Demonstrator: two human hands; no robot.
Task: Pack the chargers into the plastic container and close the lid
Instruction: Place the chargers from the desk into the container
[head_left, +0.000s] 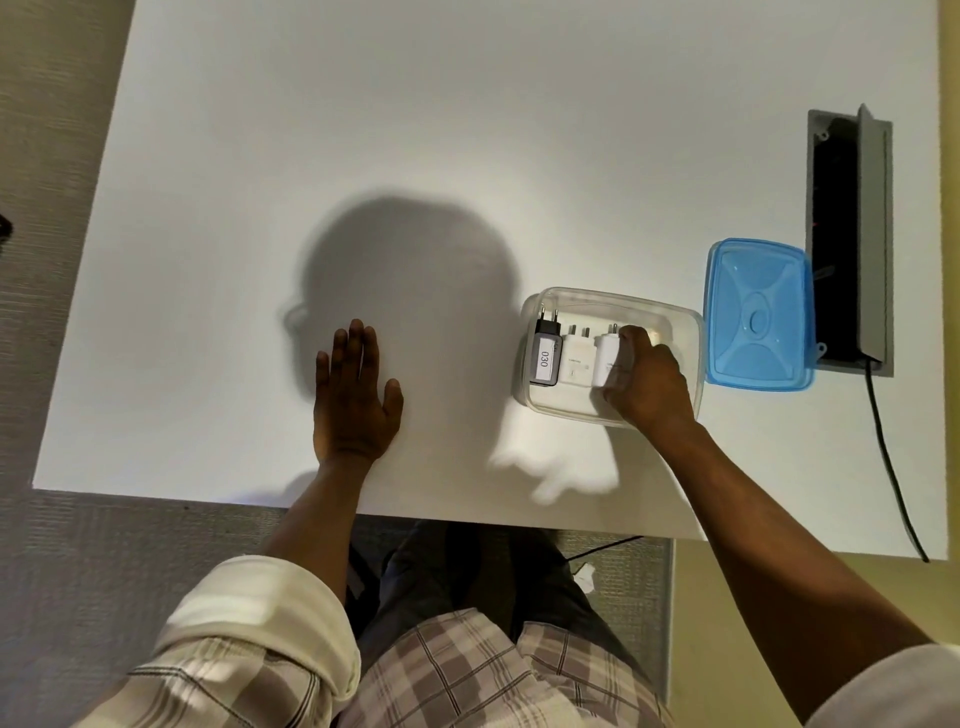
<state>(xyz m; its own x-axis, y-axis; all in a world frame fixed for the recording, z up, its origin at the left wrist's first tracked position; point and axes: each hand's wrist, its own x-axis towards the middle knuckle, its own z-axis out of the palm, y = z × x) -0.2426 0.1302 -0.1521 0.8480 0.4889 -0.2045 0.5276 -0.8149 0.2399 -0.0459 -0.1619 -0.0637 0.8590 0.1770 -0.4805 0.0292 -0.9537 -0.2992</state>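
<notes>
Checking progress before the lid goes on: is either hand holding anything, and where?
The right hand grips a white charger by its body, inside the container. The left hand holds nothing.

Light from behind casts dark head shadow (405, 291) on table (363, 130); wide-angle edge bending, slight softness.

Chargers (571, 356) in container (675, 332), lid (758, 317) right.

A white label on the black charger (546, 349) read "030", its digits turned sideways. The white charger (575, 359) beside it carried faint grey print, too small and blurred to be read.
</notes>
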